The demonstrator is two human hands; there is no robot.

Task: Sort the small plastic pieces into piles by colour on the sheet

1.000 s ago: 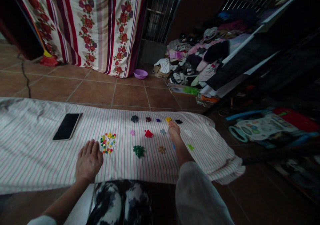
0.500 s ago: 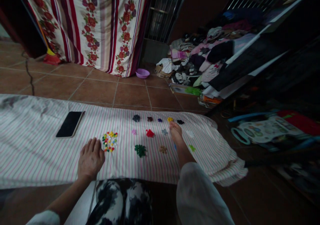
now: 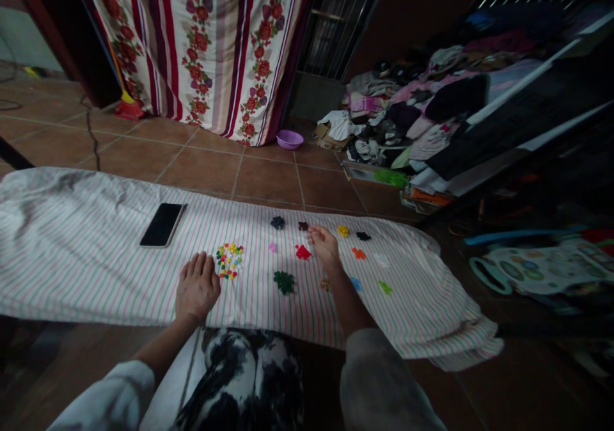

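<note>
Mid-job by our read: most of the cloth's (image 3: 86, 252) R side has small one-colour piles set apart, but the mixed pile (image 3: 230, 261) isn't split yet, w/ red, yellow, green, white + other bits lying loose just beside the L hand (image 3: 197, 285). Done so far, we count: dark grey pile (image 3: 277, 222), brown pile (image 3: 303, 226), yellow pile (image 3: 343, 231) & black pile (image 3: 363, 235) at back; pink pile (image 3: 273, 247), red pile (image 3: 302, 252), orange pile (image 3: 358, 253) & white pile (image 3: 382, 260) mid; green pile (image 3: 284, 282), tan pile (image 3: 325, 284), blue pile (image 3: 355, 284) & lime pile (image 3: 385, 287) nearer us. Anything under the R hand (image 3: 325, 245) we can't see. L hand: palm down on cloth, fingers nearly straight, nothing seen in grasp. R hand: fingers drawn together near brown + red piles; can't tell if a bit's pinched. What's left, we'd say: the whole mixed pile, approx a few dozen bits
</note>
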